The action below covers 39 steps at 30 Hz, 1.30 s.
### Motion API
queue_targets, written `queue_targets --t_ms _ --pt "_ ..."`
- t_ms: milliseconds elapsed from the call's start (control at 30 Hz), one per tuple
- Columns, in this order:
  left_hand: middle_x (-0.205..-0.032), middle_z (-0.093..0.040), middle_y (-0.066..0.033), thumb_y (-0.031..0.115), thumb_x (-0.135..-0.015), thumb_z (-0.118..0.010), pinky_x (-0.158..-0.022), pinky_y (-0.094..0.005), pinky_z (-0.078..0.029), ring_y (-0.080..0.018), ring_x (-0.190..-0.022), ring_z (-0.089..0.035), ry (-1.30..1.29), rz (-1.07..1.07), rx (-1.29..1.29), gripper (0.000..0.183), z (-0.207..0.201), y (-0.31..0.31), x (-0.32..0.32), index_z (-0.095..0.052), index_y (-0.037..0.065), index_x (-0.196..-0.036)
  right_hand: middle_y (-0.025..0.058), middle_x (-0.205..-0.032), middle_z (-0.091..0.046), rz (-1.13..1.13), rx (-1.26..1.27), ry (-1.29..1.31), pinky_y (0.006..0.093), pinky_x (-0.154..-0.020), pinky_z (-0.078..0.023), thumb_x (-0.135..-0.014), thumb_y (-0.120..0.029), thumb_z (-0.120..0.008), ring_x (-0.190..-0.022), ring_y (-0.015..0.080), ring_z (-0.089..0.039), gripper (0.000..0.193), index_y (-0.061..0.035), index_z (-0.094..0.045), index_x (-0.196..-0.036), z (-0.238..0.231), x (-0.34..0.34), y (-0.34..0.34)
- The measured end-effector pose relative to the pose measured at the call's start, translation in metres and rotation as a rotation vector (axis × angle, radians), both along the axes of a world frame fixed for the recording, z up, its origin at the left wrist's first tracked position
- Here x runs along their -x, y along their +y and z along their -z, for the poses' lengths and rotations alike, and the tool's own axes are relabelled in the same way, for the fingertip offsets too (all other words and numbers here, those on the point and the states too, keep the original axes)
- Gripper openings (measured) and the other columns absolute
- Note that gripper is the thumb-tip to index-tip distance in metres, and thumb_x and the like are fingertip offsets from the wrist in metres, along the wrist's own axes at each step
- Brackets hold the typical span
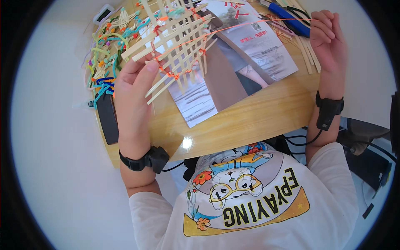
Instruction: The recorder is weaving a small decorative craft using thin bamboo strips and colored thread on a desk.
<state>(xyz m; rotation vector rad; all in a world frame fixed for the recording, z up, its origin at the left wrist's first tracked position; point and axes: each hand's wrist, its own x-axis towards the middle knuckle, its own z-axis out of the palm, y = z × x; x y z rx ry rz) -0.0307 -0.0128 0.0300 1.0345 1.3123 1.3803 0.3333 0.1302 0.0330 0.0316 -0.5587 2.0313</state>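
Note:
My left hand (139, 77) pinches the lower left edge of a woven lattice of pale bamboo strips (183, 48), thumb on top. Orange and red thread binds the lattice in a ring around its crossings, with small knots. From the weave, an orange thread (258, 21) runs taut to the right. Its far end is pinched in my right hand (329, 39), raised near the table's right side. The lattice is tilted above a magazine (258, 54). My left fingertips are partly hidden behind the strips.
Colourful pipe cleaners and beads (108, 50) crowd the table's left side. A black phone (107, 118) lies at the left edge. Blue-handled pliers (287, 18) and loose bamboo strips (306, 54) lie at the far right of the wooden table (233, 121).

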Motion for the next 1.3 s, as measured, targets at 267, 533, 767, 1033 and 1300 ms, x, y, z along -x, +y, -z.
queue_targets --t_ms 267,533,767,1033,1300 --pt "-0.109 -0.063 -0.0154 0.019 -0.089 -0.061 -0.088 -0.0321 -0.049 -0.0201 -0.100 -0.062 -0.054 0.003 -0.016 0.040 0.006 0.002 0.012 -0.053 -0.007 -0.118 0.0070 -0.087 -0.059 0.399 0.046 -0.140 0.0222 -0.066 -0.054 -0.098 -0.005 -0.046 -0.073 0.0137 -0.060 0.024 0.0011 -0.053 -0.120 -0.004 -0.002 -0.003" --pt "-0.100 -0.066 -0.0075 0.007 -0.085 -0.066 -0.084 -0.0250 -0.048 -0.0113 -0.092 -0.062 0.023 0.048 -0.103 0.027 0.002 -0.003 -0.006 -0.062 -0.002 -0.110 0.0099 -0.093 -0.062 0.456 -0.318 -0.623 0.0230 -0.072 -0.053 -0.094 -0.003 -0.051 -0.081 0.0140 -0.063 0.023 0.0039 -0.051 -0.117 -0.005 0.014 -0.018" --pt "-0.104 -0.066 -0.0096 0.002 -0.084 -0.068 -0.087 -0.0279 -0.049 -0.0130 -0.094 -0.062 0.015 0.121 -0.146 0.028 0.002 -0.010 -0.016 -0.061 -0.003 -0.110 0.0116 -0.086 -0.069 0.373 -0.645 -1.137 0.0245 -0.069 -0.055 -0.090 -0.002 -0.058 -0.075 0.0135 -0.067 0.011 0.0027 -0.066 -0.096 -0.039 0.112 -0.085" --pt "-0.104 -0.066 -0.0087 0.002 -0.083 -0.069 -0.087 -0.0279 -0.048 -0.0131 -0.096 -0.060 -0.006 0.171 -0.239 0.028 0.006 -0.009 -0.021 -0.062 -0.003 -0.110 0.0093 -0.087 -0.069 0.262 -0.569 -1.002 0.0234 -0.070 -0.055 -0.087 0.001 -0.061 -0.076 0.0123 -0.066 0.012 0.0043 -0.066 -0.098 -0.018 0.139 -0.091" --pt "-0.101 -0.066 -0.0061 0.002 -0.081 -0.072 -0.086 -0.0266 -0.044 -0.0118 -0.093 -0.058 0.165 0.137 -0.170 0.027 0.001 -0.014 -0.031 -0.064 -0.002 -0.106 0.0070 -0.082 -0.068 0.300 -0.553 -1.005 0.0219 -0.069 -0.054 -0.086 -0.003 -0.063 -0.074 0.0099 -0.065 0.011 0.0038 -0.067 -0.094 -0.003 0.145 -0.098"
